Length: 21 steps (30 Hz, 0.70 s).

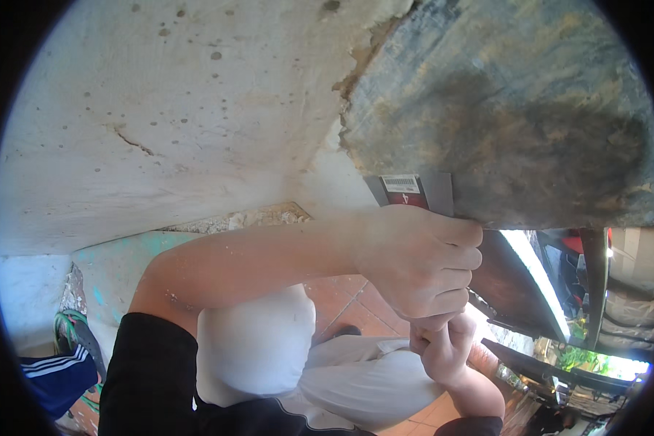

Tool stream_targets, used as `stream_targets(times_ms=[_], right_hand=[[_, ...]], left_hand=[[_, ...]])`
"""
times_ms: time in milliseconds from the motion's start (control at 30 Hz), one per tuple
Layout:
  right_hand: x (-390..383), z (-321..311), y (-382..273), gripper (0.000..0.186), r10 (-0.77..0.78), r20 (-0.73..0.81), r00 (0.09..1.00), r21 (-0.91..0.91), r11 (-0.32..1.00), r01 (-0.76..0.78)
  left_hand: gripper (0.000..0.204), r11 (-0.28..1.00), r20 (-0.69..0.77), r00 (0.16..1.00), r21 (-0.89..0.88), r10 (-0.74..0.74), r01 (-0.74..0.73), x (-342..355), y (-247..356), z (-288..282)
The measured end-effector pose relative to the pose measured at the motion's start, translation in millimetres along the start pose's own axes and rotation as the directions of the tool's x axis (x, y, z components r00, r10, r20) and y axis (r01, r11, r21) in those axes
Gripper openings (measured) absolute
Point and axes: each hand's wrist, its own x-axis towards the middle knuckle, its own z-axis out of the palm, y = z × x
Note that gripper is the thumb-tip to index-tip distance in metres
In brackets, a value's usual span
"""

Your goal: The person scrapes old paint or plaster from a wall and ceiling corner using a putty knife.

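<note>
A scraper with a wide flat grey blade (441,190) lies against the lower edge of the stained grey-blue wall area (501,123). A dark red label with a white barcode sticker is on the blade. My left hand (429,261), dusted pale, is closed in a fist just below the blade and hides the handle. Directly beneath it and touching it, my right hand (443,349) is closed too, with its fingers bent in. Whatever it grips is covered by the two fists. My left forearm crosses in front of my body.
A whitish spotted wall (196,94) meets the stained area along a ragged, flaking seam. Below are white-clad knees (258,349) and terracotta floor tiles (341,301). To the right lean dark boards (519,283). At lower left are striped navy cloth (58,378) and a green hose (64,327).
</note>
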Motion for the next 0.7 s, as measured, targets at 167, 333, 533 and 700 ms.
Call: stream_targets(times_ms=[167, 333, 533, 700], right_hand=[[11, 8, 6, 0.026, -0.046, -0.024, 0.999, -0.017, 0.999, 0.046], [-1, 1, 5, 0.027, -0.056, 0.035, 0.998, -0.084, 0.995, 0.058], [7, 16, -3, 0.037, -0.111, -0.049, 0.993, -0.018, 0.994, 0.11], [-1, 7, 2, 0.025, -0.092, -0.03, 0.995, -0.089, 0.992, 0.089]], left_hand=[[0.026, 0.999, -0.028, 1.0, 0.052, 0.013, -0.011, -3, -7, -6], [0.027, 0.996, -0.04, 0.995, 0.029, 0.086, -0.085, 4, -4, -4], [0.016, 0.998, -0.093, 0.994, 0.032, 0.064, -0.061, 1, -4, -4], [0.015, 0.998, -0.177, 0.983, 0.045, 0.045, -0.038, 3, -3, 7]])
